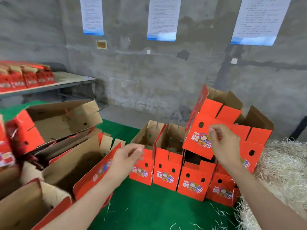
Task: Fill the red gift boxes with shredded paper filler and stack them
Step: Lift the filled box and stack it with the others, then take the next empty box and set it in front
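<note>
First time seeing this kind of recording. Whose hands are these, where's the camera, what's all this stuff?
No machine here: a person works bare-handed, filmed by one camera worn on their head. Red gift boxes stand in a row on a green mat; a tilted box sits on top. Shredded paper is piled at the right; open boxes lie at the left. The left hand holds nothing. The right hand is at the tilted box, fingers curled; whether it grips is unclear.
</note>
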